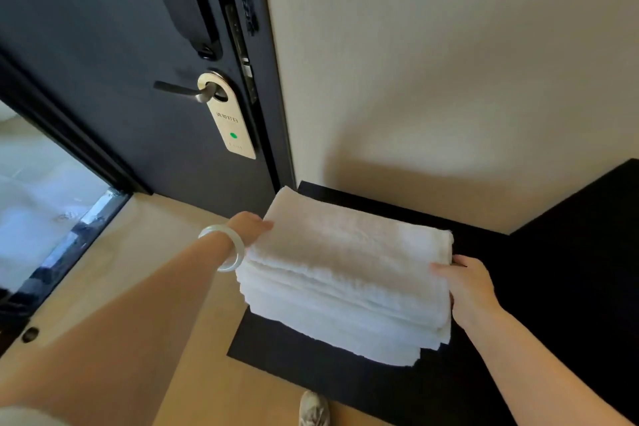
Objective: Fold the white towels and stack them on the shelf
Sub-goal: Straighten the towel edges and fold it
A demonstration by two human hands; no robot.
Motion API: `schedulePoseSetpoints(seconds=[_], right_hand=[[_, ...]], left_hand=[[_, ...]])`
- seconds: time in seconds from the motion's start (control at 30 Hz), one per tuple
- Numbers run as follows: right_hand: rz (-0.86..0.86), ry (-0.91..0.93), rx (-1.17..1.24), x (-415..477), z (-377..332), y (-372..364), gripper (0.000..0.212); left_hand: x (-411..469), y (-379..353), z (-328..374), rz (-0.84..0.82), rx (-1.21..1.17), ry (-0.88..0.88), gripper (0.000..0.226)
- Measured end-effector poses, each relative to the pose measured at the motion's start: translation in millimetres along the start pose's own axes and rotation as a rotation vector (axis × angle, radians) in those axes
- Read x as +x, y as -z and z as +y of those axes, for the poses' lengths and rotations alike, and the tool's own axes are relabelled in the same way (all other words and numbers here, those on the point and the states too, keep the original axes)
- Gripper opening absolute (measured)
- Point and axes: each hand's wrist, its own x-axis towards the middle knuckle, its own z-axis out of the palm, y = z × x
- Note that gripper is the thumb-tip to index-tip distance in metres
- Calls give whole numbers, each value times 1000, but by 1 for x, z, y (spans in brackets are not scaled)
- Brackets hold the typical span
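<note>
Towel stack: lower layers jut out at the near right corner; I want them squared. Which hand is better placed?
Likely right: the right hand touches the towel stack beside that corner; the left hand is at its far left.

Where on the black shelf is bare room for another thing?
Bare shelf lies in front of the towels and on the right, past the right hand. The strip behind, by the wall, is narrow; the left hand crowds the left edge.

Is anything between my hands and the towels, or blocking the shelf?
Nothing visible. The white towel stack already lies on the black shelf, with the left hand at its left edge and the right hand gripping its right edge.
</note>
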Motion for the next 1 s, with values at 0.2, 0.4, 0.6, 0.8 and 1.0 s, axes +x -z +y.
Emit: schedulePoseSetpoints(seconds=[0.2, 0.4, 0.6, 0.8, 1.0], right_hand=[[201, 188, -217, 6, 6, -10, 58], [221, 229, -276, 3, 18, -12, 61], [289, 707, -841, -23, 13, -35, 76], [-92, 624, -1289, -28, 43, -73, 77], [-110, 581, -1349, -21, 51, -72, 75]], left_hand=[[19, -6, -18, 145, 66, -84, 35], [6, -10, -39, 168, 67, -158, 21], [-13, -30, -30, 403, 286, -329, 43], [-21, -93, -24, 89, 686, -498, 71], [-13, -96, -31, 43, 737, -454, 71]])
